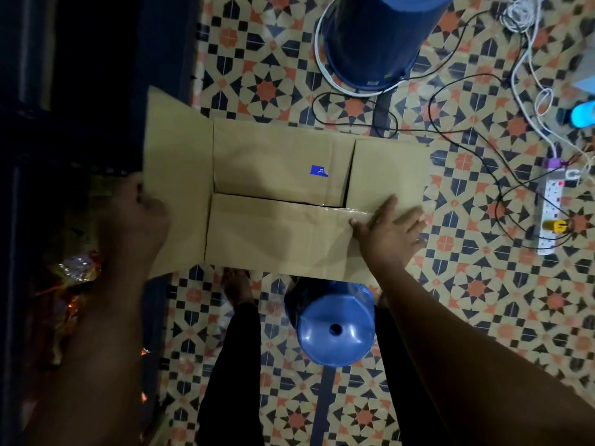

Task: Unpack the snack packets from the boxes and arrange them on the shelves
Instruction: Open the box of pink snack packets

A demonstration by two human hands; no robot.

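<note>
Cardboard box [277, 194], hands [391, 231] on flaps, patterned tile floor [467, 300]

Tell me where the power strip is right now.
In the head view, the white power strip lies on the patterned floor at the far right, right of the cardboard box and beyond the right hand, with black cables looping around it.
</note>
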